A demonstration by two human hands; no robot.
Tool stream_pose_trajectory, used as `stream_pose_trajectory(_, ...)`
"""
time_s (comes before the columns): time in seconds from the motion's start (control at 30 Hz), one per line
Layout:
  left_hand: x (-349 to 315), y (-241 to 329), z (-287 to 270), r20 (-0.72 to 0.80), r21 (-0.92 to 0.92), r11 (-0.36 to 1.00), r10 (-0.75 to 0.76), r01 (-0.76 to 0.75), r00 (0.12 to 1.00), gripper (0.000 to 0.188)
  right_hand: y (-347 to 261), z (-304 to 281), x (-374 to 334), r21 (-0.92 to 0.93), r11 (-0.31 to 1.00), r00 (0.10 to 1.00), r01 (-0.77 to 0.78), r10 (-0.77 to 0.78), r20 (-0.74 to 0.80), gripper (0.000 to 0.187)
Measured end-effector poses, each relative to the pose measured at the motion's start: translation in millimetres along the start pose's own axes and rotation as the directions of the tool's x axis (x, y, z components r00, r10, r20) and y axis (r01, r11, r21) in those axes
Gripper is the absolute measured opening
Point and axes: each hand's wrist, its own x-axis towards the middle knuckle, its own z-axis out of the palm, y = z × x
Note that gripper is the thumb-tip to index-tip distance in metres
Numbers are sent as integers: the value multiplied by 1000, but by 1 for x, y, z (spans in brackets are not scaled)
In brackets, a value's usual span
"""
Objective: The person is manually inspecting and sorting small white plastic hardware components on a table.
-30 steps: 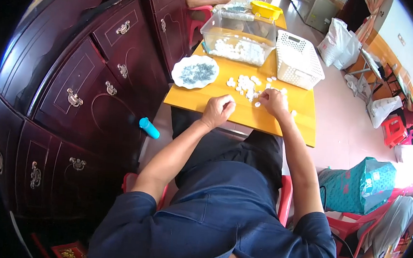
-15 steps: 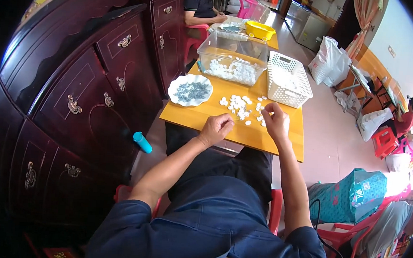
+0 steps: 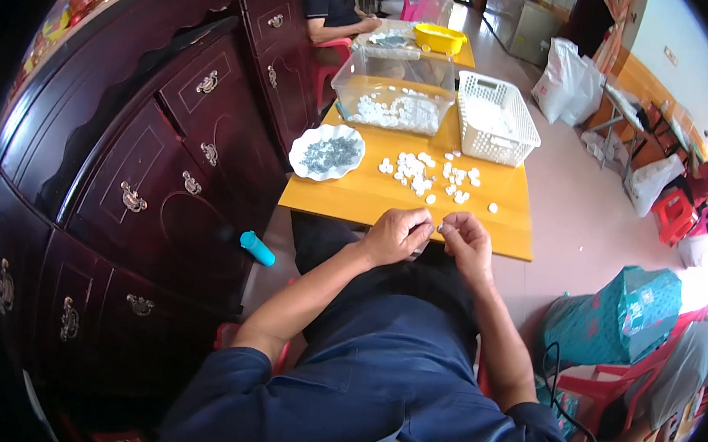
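The left hand (image 3: pixel 402 235) and right hand (image 3: pixel 469 246) are close together by the near edge of the desk (image 3: pixel 347 200), fingers curled; what they grip is too small to tell. White discs (image 3: pixel 411 169) lie beyond, right of a scalloped plate (image 3: pixel 296 152).

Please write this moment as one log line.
left hand, right hand: pinched, close together | anything held: unclear | white pieces: scattered on table | scalloped plate: holds dark pieces
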Motion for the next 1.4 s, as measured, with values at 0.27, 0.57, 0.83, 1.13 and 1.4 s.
stream_pose_trajectory(0.27,6,2,-3,64,-23,996,-83,85,994,14,3,-1,5,113,993,1000,-21,21,4,15)
stream_pose_trajectory(0.57,5,-1,-1,73,33,997,-69,67,995,13,6,0,2,133,991,1000,-1,1,3,14)
stream_pose_trajectory(0.83,4,1,-1,76,71,994,-94,88,993,14,7,1,2,105,994,1000,9,-10,7,13)
stream_pose_trajectory(1.13,4,-3,-1,63,87,995,-56,50,996,12,10,2,3,89,996,1000,24,-24,-2,13)
stream_pose_trajectory(1.4,5,-1,-2,61,67,991,-119,115,991,11,15,0,5,57,998,999,33,-34,3,14)
